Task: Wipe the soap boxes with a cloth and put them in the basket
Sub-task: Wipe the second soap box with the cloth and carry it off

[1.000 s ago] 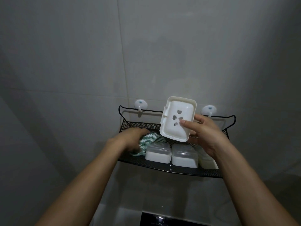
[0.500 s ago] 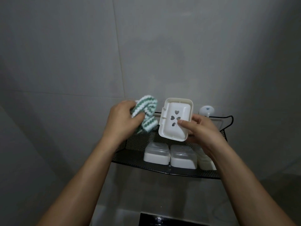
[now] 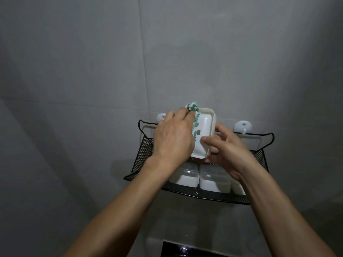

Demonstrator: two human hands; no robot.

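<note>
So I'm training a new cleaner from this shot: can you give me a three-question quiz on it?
1. True or false: the left hand presses the cloth on the soap tray.
2. Which hand holds the tray?
3. The lidded boxes sit: A in the basket, B on hooks, C on the floor.

Key: 1 true; 2 the right hand; 3 A.

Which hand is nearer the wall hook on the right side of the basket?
Right. The right hand holds the soap box just below-left of that hook; the left hand, pressing the cloth, is farther left.
</note>
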